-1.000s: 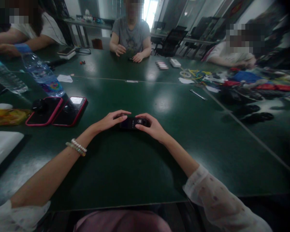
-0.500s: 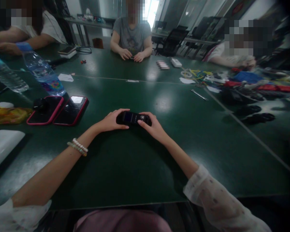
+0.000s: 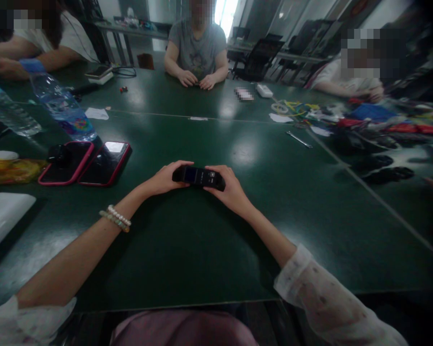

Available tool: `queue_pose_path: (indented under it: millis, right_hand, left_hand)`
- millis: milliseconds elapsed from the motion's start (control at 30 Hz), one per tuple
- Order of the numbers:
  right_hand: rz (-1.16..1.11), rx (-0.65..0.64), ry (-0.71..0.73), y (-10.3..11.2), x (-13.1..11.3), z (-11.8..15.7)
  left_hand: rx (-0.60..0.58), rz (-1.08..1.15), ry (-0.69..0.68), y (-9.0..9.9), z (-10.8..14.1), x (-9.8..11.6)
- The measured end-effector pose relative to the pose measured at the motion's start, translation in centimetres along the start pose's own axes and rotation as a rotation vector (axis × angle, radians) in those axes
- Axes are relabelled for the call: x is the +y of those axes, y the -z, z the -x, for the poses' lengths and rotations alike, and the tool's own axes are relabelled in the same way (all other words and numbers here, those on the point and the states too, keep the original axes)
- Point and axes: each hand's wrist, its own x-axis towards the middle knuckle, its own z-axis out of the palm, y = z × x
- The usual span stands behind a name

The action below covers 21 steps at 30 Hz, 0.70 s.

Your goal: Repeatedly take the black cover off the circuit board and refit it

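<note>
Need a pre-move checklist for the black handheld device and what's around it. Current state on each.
1. Left hand on one end of the black device: ok.
2. Right hand on the other end: ok.
3. Screen and buttons not covered by fingers: ok, both face up in view.
4. Screen text readable: cannot tell, too small and dark.
5. Device lifted off the green table: cannot tell from this single view.
6. Both phones with nothing on top: not ok. The red-cased phone is bare, but a black object sits on the pink-cased phone.
</note>
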Motion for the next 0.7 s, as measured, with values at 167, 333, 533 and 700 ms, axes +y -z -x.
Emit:
queue_pose_path:
  millis: [167,333,533,700]
  right_hand:
    - [-0.107,-0.005,-0.095,-0.2,0.5,0.0]
    - [-0.213,0.025,-0.133,0.2,0.5,-0.1]
    - [-0.236,0.270,-0.201,1.6,1.9,-0.4]
    - [-0.024,0.452,-0.308,2.1,4.2,-0.4]
  left_hand:
    - [0.006,0.035,0.009,-0.1,-0.2,-0.2]
    - [0.002,0.056,0.028,-0.2,-0.1,-0.2]
    - [-0.024,0.036,-0.015,0.1,0.0,0.2]
    - [-0.024,-0.015,0.031,0.2,0.0,0.7]
